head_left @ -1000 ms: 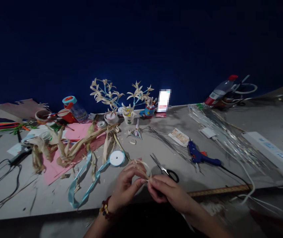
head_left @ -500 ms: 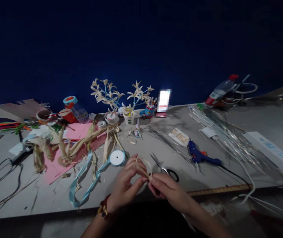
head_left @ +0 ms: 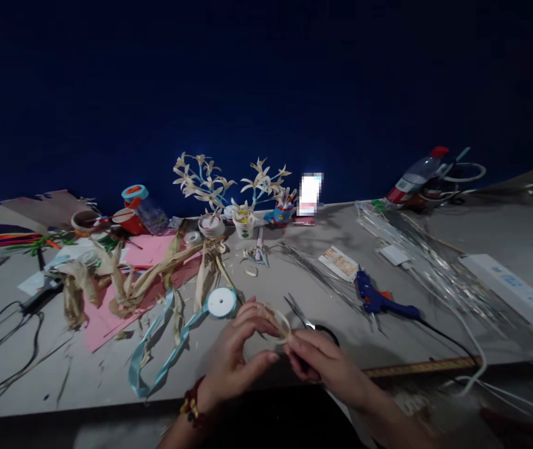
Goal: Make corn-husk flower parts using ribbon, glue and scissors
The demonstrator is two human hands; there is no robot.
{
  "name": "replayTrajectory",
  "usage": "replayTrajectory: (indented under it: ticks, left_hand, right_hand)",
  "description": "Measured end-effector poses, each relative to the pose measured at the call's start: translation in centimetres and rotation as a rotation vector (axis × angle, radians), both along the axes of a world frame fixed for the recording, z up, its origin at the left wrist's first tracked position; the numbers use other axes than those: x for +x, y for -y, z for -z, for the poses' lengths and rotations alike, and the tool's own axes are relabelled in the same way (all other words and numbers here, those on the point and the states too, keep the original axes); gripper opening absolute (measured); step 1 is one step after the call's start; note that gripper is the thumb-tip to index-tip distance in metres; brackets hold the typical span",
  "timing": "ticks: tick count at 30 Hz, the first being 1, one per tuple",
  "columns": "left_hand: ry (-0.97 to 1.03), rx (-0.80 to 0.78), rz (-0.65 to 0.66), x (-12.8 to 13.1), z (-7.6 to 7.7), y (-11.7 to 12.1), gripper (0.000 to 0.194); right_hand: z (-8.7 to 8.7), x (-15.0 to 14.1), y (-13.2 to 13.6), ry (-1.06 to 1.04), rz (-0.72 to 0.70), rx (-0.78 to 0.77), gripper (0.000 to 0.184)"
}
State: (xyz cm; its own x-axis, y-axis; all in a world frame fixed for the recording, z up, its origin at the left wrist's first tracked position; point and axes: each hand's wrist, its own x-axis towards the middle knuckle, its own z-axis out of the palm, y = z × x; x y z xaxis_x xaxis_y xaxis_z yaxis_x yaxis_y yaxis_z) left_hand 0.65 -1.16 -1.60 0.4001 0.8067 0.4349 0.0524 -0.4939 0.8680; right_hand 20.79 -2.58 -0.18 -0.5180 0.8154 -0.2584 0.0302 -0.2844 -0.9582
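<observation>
Between my hands a thin pale strip (head_left: 283, 322), which looks like corn husk, is bent into a loop. My right hand (head_left: 315, 354) pinches its end between thumb and fingers. My left hand (head_left: 242, 340) curves around the other side with the thumb apart; its fingertips lie against or close to the loop, and I cannot tell if they touch. Just beyond my right hand, scissors (head_left: 310, 321) lie partly covered by it. A white spool of light blue ribbon (head_left: 222, 303) sits past my left hand, its ribbon trailing left.
Dried corn husks (head_left: 139, 290) spread over pink paper (head_left: 100, 324) at left. White flower stems stand in small cups (head_left: 244, 229) at the back. To the right are a blue glue gun (head_left: 383, 300), metal wires (head_left: 320, 274), a power strip (head_left: 513, 287) and a bottle (head_left: 411, 181).
My left thumb has drawn away from the strip and that hand has opened. The right hand keeps its pinch on the strip, whose loop has shifted slightly. The whole view has moved a little.
</observation>
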Motion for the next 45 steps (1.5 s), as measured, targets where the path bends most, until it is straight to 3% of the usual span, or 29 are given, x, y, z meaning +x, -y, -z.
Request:
replayTrajectory:
  ticks: [4, 12, 18, 21, 23, 25, 28, 30, 33, 35, 37, 41, 45]
  left_hand:
    - [0.004, 0.033, -0.035, 0.6, -0.1, -0.1, 0.007]
    - [0.040, -0.023, -0.030, -0.2, 1.4, -0.1, 0.010]
    - [0.074, -0.057, 0.017, -0.7, 1.5, -0.4, 0.013]
    - [0.102, -0.111, 0.034, -0.7, 1.9, -0.5, 0.012]
    - [0.162, -0.204, 0.047, -0.6, 2.4, -0.4, 0.013]
    - [0.297, -0.379, 0.013, -0.4, 3.2, -0.3, 0.014]
    - [0.544, -0.659, -0.102, 0.2, 4.3, -0.1, 0.016]
    - [0.634, -0.767, -0.152, 0.6, 4.7, 0.0, 0.018]
    - [0.688, -0.825, -0.178, 1.3, 4.6, 0.1, 0.020]
    - [0.695, -0.837, -0.170, 1.6, 4.3, 0.2, 0.021]
    - [0.675, -0.840, -0.163, 2.0, 3.9, 0.2, 0.022]
    - [0.594, -0.817, -0.195, 2.4, 3.5, 0.4, 0.021]
    - [0.486, -0.757, -0.212, 2.1, 3.4, 0.8, 0.019]
  right_hand:
    - [-0.1, -0.2, 0.2, 0.011, -0.027, 0.013, 0.060]
    - [0.5, 0.0, 0.3, -0.335, -0.010, -0.285, 0.055]
    - [1.7, 1.7, 0.0, -0.574, -0.139, -0.429, 0.051]
    - [2.9, 3.4, 0.1, -0.678, -0.117, -0.403, 0.054]
    - [3.5, 4.8, -0.2, -0.668, -0.021, -0.333, 0.058]
    - [3.9, 6.2, -1.1, -0.464, 0.187, -0.198, 0.057]
    - [4.7, 8.1, -3.0, 0.269, 0.494, 0.199, 0.044]
    - [5.5, 8.8, -4.2, 0.716, 0.516, 0.455, 0.038]
    - [5.8, 8.7, -5.2, 1.017, 0.483, 0.762, 0.036]
    - [5.1, 7.5, -5.1, 0.970, 0.491, 0.875, 0.033]
    - [3.9, 5.4, -4.4, 0.740, 0.472, 0.850, 0.027]
    - [2.4, 0.2, -2.7, 0.166, 0.296, 0.564, 0.018]
    - [3.1, -1.8, -2.5, -0.020, 0.456, 0.353, 0.026]
